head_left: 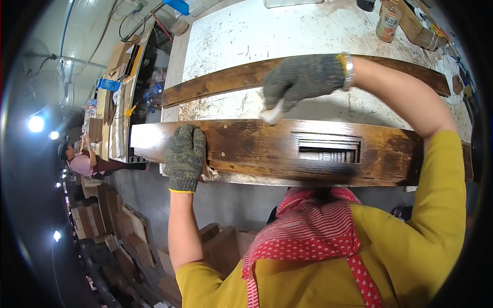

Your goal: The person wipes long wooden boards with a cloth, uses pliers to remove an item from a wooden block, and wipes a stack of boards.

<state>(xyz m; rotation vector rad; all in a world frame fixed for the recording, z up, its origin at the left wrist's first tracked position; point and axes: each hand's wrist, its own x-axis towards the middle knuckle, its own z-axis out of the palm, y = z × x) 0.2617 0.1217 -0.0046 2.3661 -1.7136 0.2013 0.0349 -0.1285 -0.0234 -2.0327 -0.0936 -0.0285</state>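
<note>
A long dark-stained wooden board [251, 146] with a recessed rectangular slot lies across the near side of the worktable. My left hand [186, 156], in a grey-green knitted glove, grips its left part, fingers over the top face and wrist past the near edge. A crumpled pale-brown scrap [209, 172] shows beside that thumb; I cannot tell whether it is held. My right hand [303, 79], gloved alike, is closed on a white wad [270, 114], perhaps cloth or paper, at the board's far edge. Its fingertips are partly blurred.
A second, narrower brown board [218, 82] lies farther back on the stained white worktable [241, 31]. A bottle [389, 21] and an open carton [418, 31] stand at the far right. Another person [84, 161] stands at the left beside a bench. Cardboard pieces [223, 249] lie below.
</note>
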